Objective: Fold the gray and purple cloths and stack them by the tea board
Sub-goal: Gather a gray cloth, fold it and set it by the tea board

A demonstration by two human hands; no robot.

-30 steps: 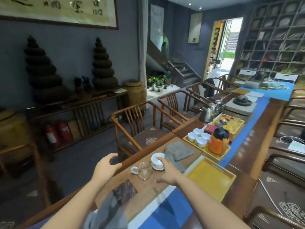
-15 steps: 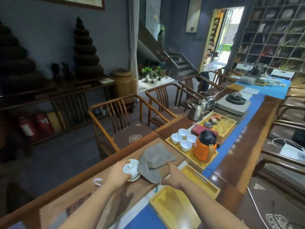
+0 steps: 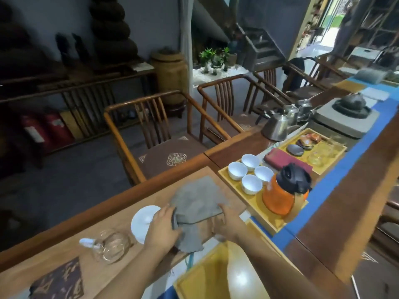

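Note:
A crumpled gray cloth (image 3: 196, 201) lies on the light wooden tea board (image 3: 64, 253), one flap hanging toward me. My left hand (image 3: 163, 230) grips its left edge beside a white lidded cup (image 3: 143, 220). My right hand (image 3: 230, 223) pinches the cloth's near right corner, thumb on top. A folded dark red-purple cloth (image 3: 280, 158) lies farther right, at the near edge of a yellow tray of glasses (image 3: 340, 151), with no hand on it.
A glass pitcher (image 3: 110, 247) and a dark patterned mat (image 3: 58, 283) sit on the board's left. A yellow tray (image 3: 233, 184) with several white cups and an orange thermos (image 3: 282, 190) stands to the right. An empty yellow tray (image 3: 216, 275) is below my right arm. Wooden chairs (image 3: 155, 134) line the table's far side.
My left hand left the white cup and took the gray cloth's left edge. My right hand closed on its right corner. The view moved closer and lower.

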